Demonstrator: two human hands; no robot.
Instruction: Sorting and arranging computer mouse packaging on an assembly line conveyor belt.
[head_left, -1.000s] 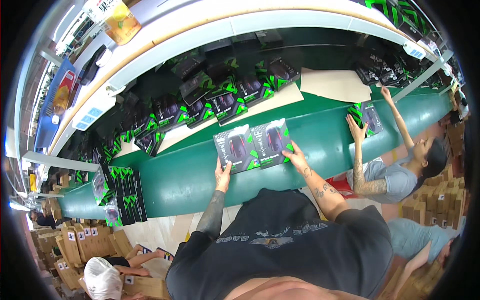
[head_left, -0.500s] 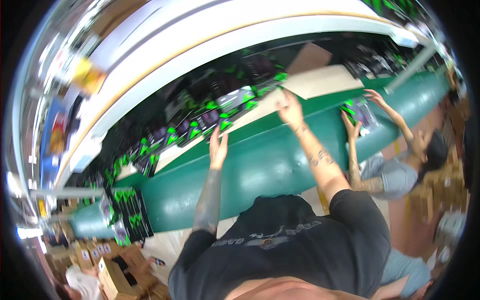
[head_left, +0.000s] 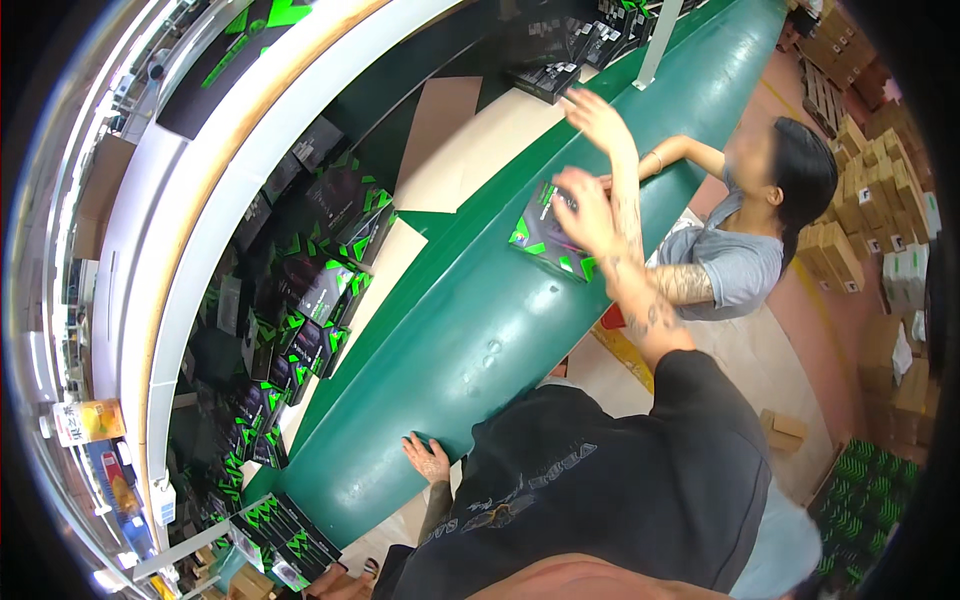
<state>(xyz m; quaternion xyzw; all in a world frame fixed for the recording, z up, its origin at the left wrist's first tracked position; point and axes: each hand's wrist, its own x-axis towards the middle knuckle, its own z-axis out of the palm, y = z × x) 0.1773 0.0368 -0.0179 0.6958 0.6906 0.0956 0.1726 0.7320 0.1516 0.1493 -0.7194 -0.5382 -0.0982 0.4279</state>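
Note:
My left hand (head_left: 427, 460) lies with fingers spread on the near edge of the green table (head_left: 440, 370), holding nothing. My right hand (head_left: 587, 212) is stretched out over a black box with green corners (head_left: 550, 235) on the table in front of a co-worker. Its fingers are slightly bent, apart and a little blurred; whether they touch the box I cannot tell. One hand of the co-worker (head_left: 598, 122) is raised just beyond mine. Their other hand is mostly hidden behind my right hand, near the box.
Black-and-green boxes (head_left: 320, 290) stand in rows under a white shelf (head_left: 130, 290) at the left. Flat cardboard (head_left: 470, 150) lies along the back. More boxes are stacked at the table's near left end (head_left: 290, 530). The co-worker (head_left: 740, 240) sits close on the right. Cartons (head_left: 880, 190) fill the floor beyond.
The view has turned to the right. My left hand has come down from the row of boxes to the table edge. My right hand has left the cardboard for the box by the co-worker.

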